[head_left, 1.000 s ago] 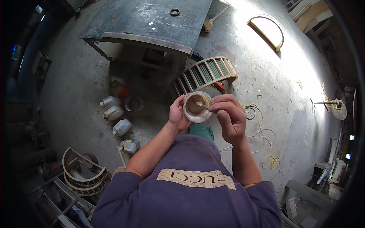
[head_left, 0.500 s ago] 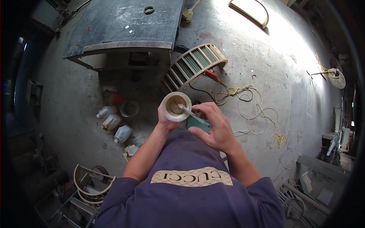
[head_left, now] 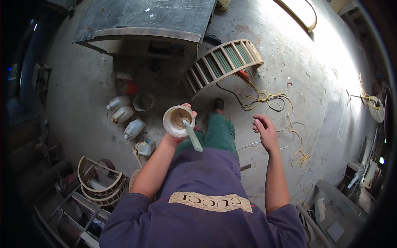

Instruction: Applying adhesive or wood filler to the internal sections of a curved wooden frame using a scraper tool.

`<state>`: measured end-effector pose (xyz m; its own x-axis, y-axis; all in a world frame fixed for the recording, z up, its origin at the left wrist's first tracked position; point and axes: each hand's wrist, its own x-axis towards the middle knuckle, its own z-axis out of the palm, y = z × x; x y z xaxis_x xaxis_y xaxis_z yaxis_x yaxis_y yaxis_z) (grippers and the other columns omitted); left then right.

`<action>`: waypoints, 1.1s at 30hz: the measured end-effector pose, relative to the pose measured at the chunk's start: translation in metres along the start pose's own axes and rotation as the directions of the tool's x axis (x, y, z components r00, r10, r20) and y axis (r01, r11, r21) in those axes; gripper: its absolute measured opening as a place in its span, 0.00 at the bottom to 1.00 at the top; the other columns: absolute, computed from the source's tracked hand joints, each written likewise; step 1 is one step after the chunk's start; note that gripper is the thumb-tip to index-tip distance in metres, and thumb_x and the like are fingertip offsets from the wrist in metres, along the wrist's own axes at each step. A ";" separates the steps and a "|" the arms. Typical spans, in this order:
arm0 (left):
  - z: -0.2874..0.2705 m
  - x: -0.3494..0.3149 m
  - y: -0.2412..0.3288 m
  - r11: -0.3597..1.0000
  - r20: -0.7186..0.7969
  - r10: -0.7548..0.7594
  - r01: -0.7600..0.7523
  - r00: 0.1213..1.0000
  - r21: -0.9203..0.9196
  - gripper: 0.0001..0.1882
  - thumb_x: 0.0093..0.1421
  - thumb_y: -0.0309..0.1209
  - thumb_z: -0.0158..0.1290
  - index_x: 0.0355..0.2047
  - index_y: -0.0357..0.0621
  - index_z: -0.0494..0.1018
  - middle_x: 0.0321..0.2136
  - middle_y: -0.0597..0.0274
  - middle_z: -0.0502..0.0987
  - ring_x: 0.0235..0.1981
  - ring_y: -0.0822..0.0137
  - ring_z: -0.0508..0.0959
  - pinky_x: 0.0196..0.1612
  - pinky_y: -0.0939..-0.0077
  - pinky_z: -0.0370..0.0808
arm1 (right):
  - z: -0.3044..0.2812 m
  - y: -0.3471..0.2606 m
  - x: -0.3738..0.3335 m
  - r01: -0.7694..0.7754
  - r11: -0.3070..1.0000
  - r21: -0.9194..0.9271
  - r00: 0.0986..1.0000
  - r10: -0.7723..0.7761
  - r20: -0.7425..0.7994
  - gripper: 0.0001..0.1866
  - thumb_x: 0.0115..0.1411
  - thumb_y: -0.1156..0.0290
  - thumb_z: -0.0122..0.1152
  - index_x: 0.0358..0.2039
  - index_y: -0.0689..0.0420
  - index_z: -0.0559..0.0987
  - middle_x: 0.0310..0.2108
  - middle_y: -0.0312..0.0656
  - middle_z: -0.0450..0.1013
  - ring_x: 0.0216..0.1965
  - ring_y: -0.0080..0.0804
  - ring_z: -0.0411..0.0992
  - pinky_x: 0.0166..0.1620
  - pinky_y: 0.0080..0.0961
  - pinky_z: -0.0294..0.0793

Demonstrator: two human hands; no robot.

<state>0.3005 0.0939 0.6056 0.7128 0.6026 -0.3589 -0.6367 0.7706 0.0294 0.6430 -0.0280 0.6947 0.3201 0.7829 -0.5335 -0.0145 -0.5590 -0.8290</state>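
A whitish round tub (head_left: 166, 121), coated with residue on its rim, is gripped from below and around its side by my left hand (head_left: 175, 139). Brownish paste or liquid shows inside it. A tool with a flat green handle (head_left: 194, 138) leans out over the near right rim; its working end sits in the tub, too hidden to name. Well to the right of the tub, my right hand (head_left: 266, 134) hangs in the air over the floor. It holds nothing, and its fingers are loosely bent and apart.
A curved slatted wooden frame (head_left: 225, 62) lies ahead, beside a large dark table (head_left: 144, 22). Tangled yellow and black cables (head_left: 264, 97) spread over the floor to the right. Several plastic jugs (head_left: 134, 129) and a bucket (head_left: 144, 102) stand left. Curved wooden pieces (head_left: 101, 188) lie lower left.
My right hand has let go of the green handle and moved away to the right. The tub in my left hand has shifted slightly left, with the tool resting in it.
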 end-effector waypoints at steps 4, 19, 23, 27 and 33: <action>-0.010 0.012 0.019 0.997 -0.108 0.071 -0.069 0.992 0.018 0.21 0.73 0.48 0.43 0.53 0.45 0.72 0.36 0.46 0.76 0.21 0.60 0.70 0.25 0.69 0.69 | -0.008 0.062 0.108 -0.237 0.961 0.142 0.971 0.229 0.071 0.19 0.69 0.60 0.62 0.53 0.60 0.78 0.39 0.37 0.78 0.36 0.22 0.75 0.38 0.21 0.75; -0.069 0.109 0.031 0.969 -0.399 0.215 -0.247 0.891 -0.030 0.22 0.71 0.50 0.42 0.52 0.48 0.70 0.35 0.46 0.73 0.16 0.66 0.58 0.22 0.72 0.57 | 0.006 0.261 0.511 -0.261 0.508 0.821 0.906 0.422 0.028 0.30 0.66 0.45 0.64 0.59 0.52 0.75 0.58 0.39 0.75 0.58 0.41 0.73 0.65 0.42 0.68; -0.076 0.120 0.019 0.939 -0.405 0.305 -0.343 0.862 -0.022 0.23 0.73 0.50 0.38 0.54 0.48 0.69 0.34 0.47 0.72 0.12 0.70 0.52 0.19 0.72 0.55 | 0.011 0.266 0.536 -0.209 0.402 0.891 0.919 0.391 0.039 0.25 0.65 0.55 0.68 0.58 0.53 0.77 0.56 0.40 0.77 0.58 0.42 0.74 0.65 0.46 0.71; -0.075 0.125 0.010 0.934 -0.425 0.297 -0.352 0.855 -0.054 0.22 0.73 0.50 0.38 0.54 0.47 0.69 0.34 0.46 0.72 0.13 0.70 0.52 0.19 0.72 0.55 | 0.001 0.272 0.542 -0.195 0.398 0.896 0.927 0.373 0.037 0.25 0.66 0.58 0.67 0.59 0.54 0.76 0.59 0.42 0.75 0.60 0.44 0.73 0.65 0.49 0.70; -0.071 0.114 0.012 0.941 -0.461 0.301 -0.337 0.835 0.004 0.22 0.73 0.50 0.39 0.53 0.47 0.70 0.34 0.45 0.72 0.13 0.69 0.53 0.20 0.71 0.56 | 0.006 0.244 0.514 -0.100 0.404 0.909 0.964 0.266 -0.012 0.27 0.68 0.55 0.64 0.62 0.57 0.74 0.62 0.44 0.73 0.62 0.45 0.71 0.67 0.50 0.68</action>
<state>0.3535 0.1570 0.4985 0.2677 0.6393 -0.7208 -0.8384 0.5232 0.1526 0.7986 0.2396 0.2175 0.3161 0.6023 -0.7330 -0.8994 -0.0557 -0.4336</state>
